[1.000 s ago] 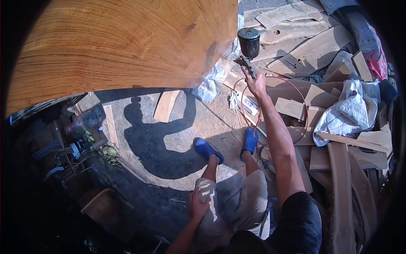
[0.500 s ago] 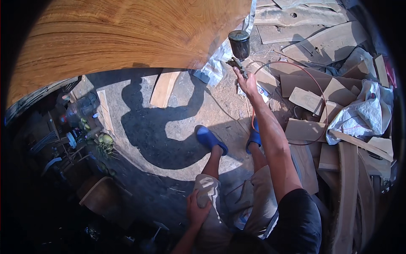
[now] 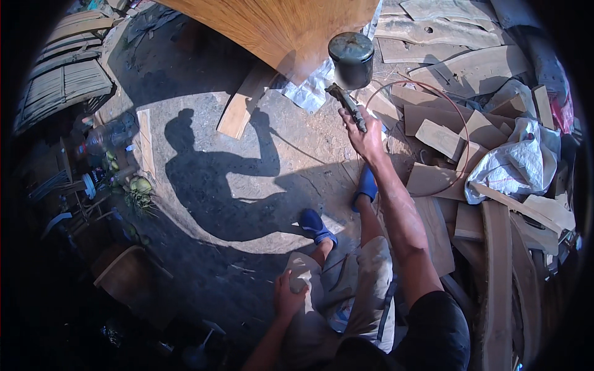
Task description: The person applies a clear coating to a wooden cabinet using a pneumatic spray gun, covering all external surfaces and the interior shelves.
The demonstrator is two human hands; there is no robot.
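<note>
My right hand (image 3: 364,133), on an outstretched arm, is closed around the handle of a spray gun (image 3: 347,106). A dark, lidded paint cup (image 3: 351,60) sits on top of the gun. Just ahead and to the left is a large varnished wood panel (image 3: 291,28), its lower corner blurred by a pale haze near the gun. My left hand (image 3: 289,297) rests on my trouser knee (image 3: 304,272), fingers laid over the cloth and holding no tool. A reddish hose (image 3: 465,123) curves across the boards beside my right arm.
Loose wood offcuts (image 3: 440,139) and long planks (image 3: 497,278) pile up on the right, with a white sack (image 3: 516,162) among them. A plank (image 3: 238,114) lies under the panel's corner. Green coconuts (image 3: 141,185) and a clear jug (image 3: 102,139) stand at left.
My view has shifted, so less of the panel shows and slats appear at far left. The spray gun looks larger and closer. My feet have shifted; my left hand stays on the knee.
</note>
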